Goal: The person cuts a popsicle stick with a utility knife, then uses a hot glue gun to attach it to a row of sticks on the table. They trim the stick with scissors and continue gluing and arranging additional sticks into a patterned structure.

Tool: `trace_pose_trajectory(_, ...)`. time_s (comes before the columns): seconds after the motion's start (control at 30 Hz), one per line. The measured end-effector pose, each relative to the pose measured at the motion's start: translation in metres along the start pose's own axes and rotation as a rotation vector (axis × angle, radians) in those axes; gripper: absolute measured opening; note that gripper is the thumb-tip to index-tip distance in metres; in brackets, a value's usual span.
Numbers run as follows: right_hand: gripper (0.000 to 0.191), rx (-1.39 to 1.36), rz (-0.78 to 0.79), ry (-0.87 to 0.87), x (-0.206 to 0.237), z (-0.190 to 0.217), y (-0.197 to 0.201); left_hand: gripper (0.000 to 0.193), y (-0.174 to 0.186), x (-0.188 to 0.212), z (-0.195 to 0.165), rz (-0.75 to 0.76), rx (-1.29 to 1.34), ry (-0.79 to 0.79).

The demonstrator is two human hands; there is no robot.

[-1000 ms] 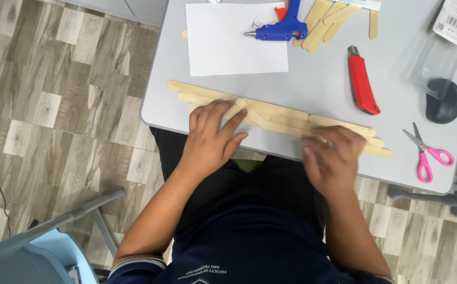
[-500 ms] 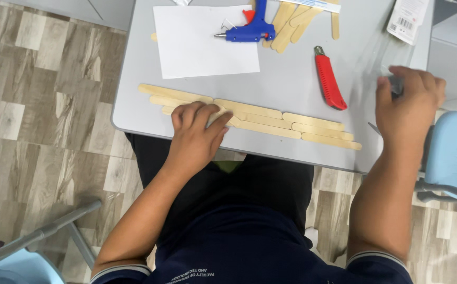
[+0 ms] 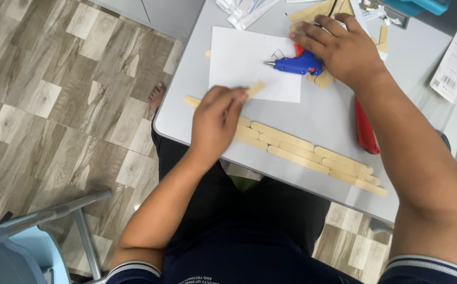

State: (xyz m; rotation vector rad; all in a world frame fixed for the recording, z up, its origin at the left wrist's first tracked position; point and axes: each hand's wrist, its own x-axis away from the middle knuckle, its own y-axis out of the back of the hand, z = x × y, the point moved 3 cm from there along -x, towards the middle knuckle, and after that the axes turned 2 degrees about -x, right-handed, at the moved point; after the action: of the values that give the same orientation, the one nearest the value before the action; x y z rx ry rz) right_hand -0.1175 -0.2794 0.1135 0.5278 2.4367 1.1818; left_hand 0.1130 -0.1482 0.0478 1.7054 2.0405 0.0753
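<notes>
Nearest the body, a long strip of wooden sticks [image 3: 302,152] is seen lying along the near edge of the grey bench [image 3: 186,94], joined end to end in overlapping rows and reaching almost to the near right corner. Half a second ago the strip was pressed flat by the left hand; now that hand has been lifted off it. The left hand [image 3: 215,123] is now seen just above the strip's left part, and a single loose wooden stick [image 3: 255,88] is pinched in its fingertips, tilted over the lower edge of the white paper sheet [image 3: 239,58].

The right hand [image 3: 344,47], which was out at the far right edge half a second ago, has been brought across to the far middle of the bench. It is laid over the rear of the blue glue gun [image 3: 297,64]; the fingers are curled on it, though a full grasp cannot be confirmed. The gun's nozzle is pointed left over the paper. By this shift, gluing of a further stick is judged to be in preparation.

A red utility knife [image 3: 366,131] lies partly hidden under the right forearm. Bare bench is left between paper and strip; spare sticks [image 3: 318,10] and packaging crowd the far edge.
</notes>
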Motion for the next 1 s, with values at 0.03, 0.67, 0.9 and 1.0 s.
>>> trace_pose_trajectory(0.03,0.053,-0.025,0.011,0.021,-0.002,0.000,-0.002,0.016,0.000,-0.019,0.005,-0.024,0.057,0.064)
trace_pose_trajectory(0.67,0.048,-0.493,-0.103,-0.234,0.028,-0.040,-0.019,0.023,-0.039,-0.095,0.028,0.036,-0.291,0.160)
trace_pose_trajectory(0.9,0.037,-0.650,-0.167,-0.230,0.021,-0.032,-0.009,0.022,-0.035,-0.094,0.032,0.040,0.276,0.333)
trace_pose_trajectory(1.0,0.049,-0.648,-0.155,-0.204,0.011,-0.025,-0.006,0.021,-0.036,-0.096,0.034,0.065,0.380,0.405)
